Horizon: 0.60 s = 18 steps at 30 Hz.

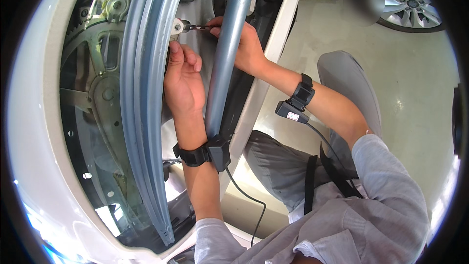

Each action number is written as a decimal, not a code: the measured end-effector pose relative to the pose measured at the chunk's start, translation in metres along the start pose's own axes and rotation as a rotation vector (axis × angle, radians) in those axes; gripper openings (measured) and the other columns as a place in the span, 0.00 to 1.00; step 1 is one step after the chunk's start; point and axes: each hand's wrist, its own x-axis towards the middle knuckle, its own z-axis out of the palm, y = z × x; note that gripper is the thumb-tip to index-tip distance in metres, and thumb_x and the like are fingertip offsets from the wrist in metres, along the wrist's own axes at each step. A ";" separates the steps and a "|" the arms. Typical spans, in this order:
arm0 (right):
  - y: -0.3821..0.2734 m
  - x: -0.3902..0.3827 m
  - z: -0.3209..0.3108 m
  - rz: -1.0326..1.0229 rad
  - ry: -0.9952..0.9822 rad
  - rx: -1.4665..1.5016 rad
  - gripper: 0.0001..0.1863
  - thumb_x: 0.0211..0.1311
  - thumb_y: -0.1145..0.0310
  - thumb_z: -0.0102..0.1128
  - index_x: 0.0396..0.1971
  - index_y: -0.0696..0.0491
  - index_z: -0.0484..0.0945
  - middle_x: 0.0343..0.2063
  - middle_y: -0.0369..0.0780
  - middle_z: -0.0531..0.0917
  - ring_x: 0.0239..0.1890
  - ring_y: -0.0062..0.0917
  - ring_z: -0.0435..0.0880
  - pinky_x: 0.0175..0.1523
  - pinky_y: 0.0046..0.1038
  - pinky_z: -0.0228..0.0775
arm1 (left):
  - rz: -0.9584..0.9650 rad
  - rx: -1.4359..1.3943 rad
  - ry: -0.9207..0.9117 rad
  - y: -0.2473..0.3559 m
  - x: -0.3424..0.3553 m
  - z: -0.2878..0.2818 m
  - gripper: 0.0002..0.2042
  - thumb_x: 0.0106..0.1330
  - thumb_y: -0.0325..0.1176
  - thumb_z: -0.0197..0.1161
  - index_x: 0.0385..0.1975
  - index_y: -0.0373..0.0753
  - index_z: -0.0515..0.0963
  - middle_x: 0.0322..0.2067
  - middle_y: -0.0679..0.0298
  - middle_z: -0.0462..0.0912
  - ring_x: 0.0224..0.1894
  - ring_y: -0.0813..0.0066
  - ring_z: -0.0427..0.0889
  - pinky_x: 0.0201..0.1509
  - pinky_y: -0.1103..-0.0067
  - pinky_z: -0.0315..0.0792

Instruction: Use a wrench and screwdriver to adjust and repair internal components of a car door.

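Observation:
My right hand [248, 49] reaches behind a round blue-grey metal tube [227, 54], which hides part of it. Between thumb and fingers it pinches a thin dark tool [198, 28]; its exact kind does not show. The tool's far end meets a small white fitting [177, 27] with a round hole, at the edge of a ribbed blue-grey metal beam [146, 68]. Just below that fitting is my left hand [184, 85], palm up. Its fingers are loosely curled and apart from the thumb, with nothing visible in them. The thumb tip is close to the fitting's lower end.
Left of the beam lies a metal mechanism with a toothed, curved arm [97, 44], inside a white car body panel [34, 93]. A white sill edge [273, 63] runs along the opening's right. A wheel [410, 2] stands at the far right. Cables hang from both wrist-worn devices.

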 end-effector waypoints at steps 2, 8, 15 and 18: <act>-0.001 0.000 0.002 -0.068 0.078 -0.046 0.08 0.57 0.74 0.54 0.37 0.58 0.75 0.31 0.39 0.79 0.33 0.22 0.76 0.38 0.23 0.68 | -0.001 -0.006 0.001 0.003 0.002 0.008 0.11 0.65 0.35 0.52 0.42 0.37 0.70 0.26 0.72 0.66 0.26 0.83 0.61 0.28 0.85 0.56; -0.001 0.006 0.005 0.001 0.066 -0.049 0.09 0.58 0.74 0.54 0.38 0.58 0.74 0.32 0.40 0.79 0.34 0.23 0.77 0.40 0.23 0.68 | 0.040 -0.002 -0.075 0.001 0.002 0.012 0.06 0.65 0.35 0.51 0.35 0.40 0.71 0.25 0.74 0.66 0.22 0.82 0.58 0.27 0.85 0.54; -0.007 0.000 0.008 -0.024 0.115 -0.128 0.11 0.53 0.72 0.60 0.37 0.58 0.75 0.30 0.42 0.79 0.33 0.25 0.77 0.39 0.25 0.68 | 0.009 -0.011 -0.020 0.001 0.004 0.013 0.05 0.65 0.31 0.51 0.28 0.39 0.70 0.13 0.72 0.62 0.13 0.85 0.56 0.22 0.84 0.56; -0.013 -0.006 0.009 -0.004 0.121 -0.235 0.12 0.50 0.71 0.63 0.34 0.58 0.75 0.28 0.41 0.79 0.31 0.26 0.78 0.36 0.25 0.69 | -0.001 0.105 0.039 0.004 0.003 0.020 0.11 0.68 0.38 0.46 0.39 0.37 0.69 0.14 0.75 0.55 0.15 0.87 0.50 0.23 0.86 0.50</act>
